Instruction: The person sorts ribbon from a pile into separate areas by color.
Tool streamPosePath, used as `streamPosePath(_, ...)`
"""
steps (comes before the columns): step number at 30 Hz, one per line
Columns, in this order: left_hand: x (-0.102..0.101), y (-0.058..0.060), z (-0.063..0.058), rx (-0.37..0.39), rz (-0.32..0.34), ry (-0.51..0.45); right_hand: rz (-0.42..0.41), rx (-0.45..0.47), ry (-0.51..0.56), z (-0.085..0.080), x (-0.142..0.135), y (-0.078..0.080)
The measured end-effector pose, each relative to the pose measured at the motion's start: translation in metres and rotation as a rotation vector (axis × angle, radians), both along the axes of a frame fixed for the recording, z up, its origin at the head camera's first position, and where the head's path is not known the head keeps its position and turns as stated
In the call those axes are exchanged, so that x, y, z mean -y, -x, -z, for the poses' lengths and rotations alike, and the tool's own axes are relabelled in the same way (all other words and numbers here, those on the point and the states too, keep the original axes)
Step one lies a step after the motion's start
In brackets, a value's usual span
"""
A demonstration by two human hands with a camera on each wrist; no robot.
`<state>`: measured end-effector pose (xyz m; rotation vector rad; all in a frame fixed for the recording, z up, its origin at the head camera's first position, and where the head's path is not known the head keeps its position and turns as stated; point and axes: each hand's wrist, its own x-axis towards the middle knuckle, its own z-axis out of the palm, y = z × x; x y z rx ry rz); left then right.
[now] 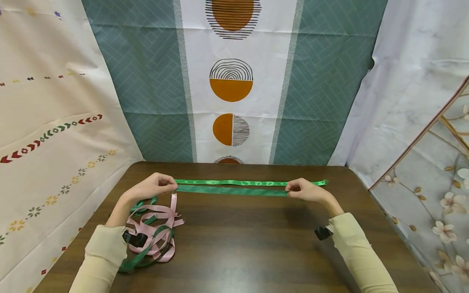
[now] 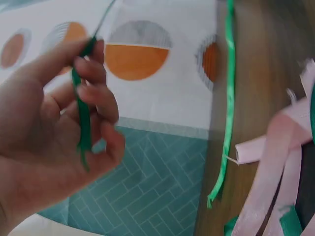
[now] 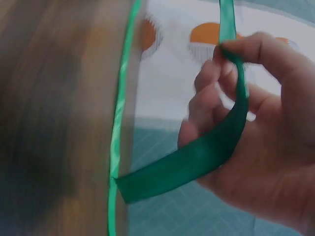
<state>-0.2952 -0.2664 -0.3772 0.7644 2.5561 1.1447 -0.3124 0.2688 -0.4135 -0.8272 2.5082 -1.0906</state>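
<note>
A dark green ribbon (image 1: 231,190) is stretched straight between my two hands. Near one end, my left hand (image 1: 158,185) pinches it between thumb and fingers, and a short tail hangs over the palm in the left wrist view. My right hand (image 1: 304,190) pinches it toward the other end; a longer loose tail (image 3: 182,164) curves down past the palm in the right wrist view. Just behind, a brighter green ribbon (image 1: 234,182) lies lengthwise along the back of the table, its frayed right end beyond my right hand.
Pink ribbons (image 1: 168,213) and dark green ribbons (image 1: 130,264) lie in a loose tangle at the left of the brown table (image 1: 234,244), beside my left forearm. A patterned cloth (image 1: 234,138) hangs behind the table, with more cloths at both sides.
</note>
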Motion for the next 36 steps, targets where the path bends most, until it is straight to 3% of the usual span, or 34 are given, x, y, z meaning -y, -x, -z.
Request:
streamPosePath(6,-0.009,0.011,0.015,-0.121,-0.12,0.121,0.224,-0.226,-0.173,0.011,-0.013,0.0)
streamPosePath(9,-0.013,0.015,0.022,-0.161,-0.201,0.128,0.342,-0.331,-0.219,0.015,-0.016,0.0)
streamPosePath(13,-0.014,0.023,0.031,-0.192,-0.268,0.108,0.45,-0.391,-0.235,0.02,-0.021,0.001)
streamPosePath(19,-0.015,0.039,0.041,-0.184,-0.278,0.136,0.533,-0.336,-0.27,0.029,-0.035,0.01)
streamPosePath(25,-0.017,0.052,0.056,-0.047,-0.308,0.144,0.605,-0.197,-0.352,0.04,-0.05,0.018)
streamPosePath(27,-0.018,0.055,0.061,-0.037,-0.32,0.161,0.612,-0.172,-0.366,0.043,-0.053,0.021)
streamPosePath(33,-0.023,0.063,0.07,-0.054,-0.372,0.243,0.671,-0.114,-0.325,0.049,-0.059,0.029)
streamPosePath(36,-0.025,0.065,0.072,-0.025,-0.447,0.274,0.697,-0.075,-0.294,0.05,-0.06,0.033)
